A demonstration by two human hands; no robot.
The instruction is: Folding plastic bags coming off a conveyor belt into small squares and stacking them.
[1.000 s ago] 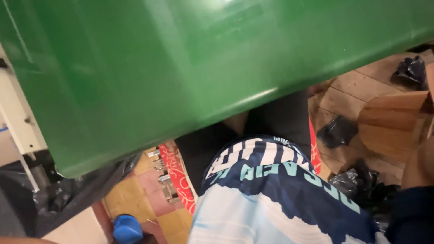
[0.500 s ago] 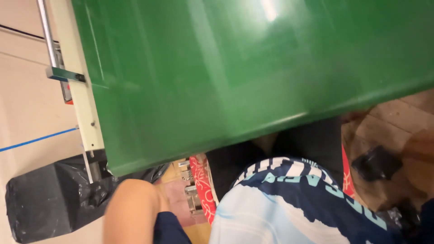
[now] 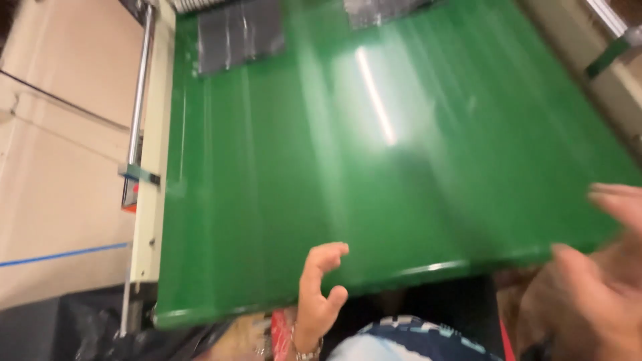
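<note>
While my hands are up at the near edge of the belt (image 3: pixel 374 167), nothing is actually in them. Left hand (image 3: pixel 319 294) is loosely curled, fingers half bent, just over the edge and holding nothing. Right hand (image 3: pixel 588 294) is spread open at the near right corner, also empty, kinda blurry. Count-wise: one green belt, two dark flat bags (image 3: pixel 241 33) way up at the far end, well apart from me, plus one side rail (image 3: pixel 150 167) on the left. My worry: with the belt looking streaky like it's running, my curled fingers could get nipped at the end lip, or I'd fumble a bag with both hands this unready.
</note>
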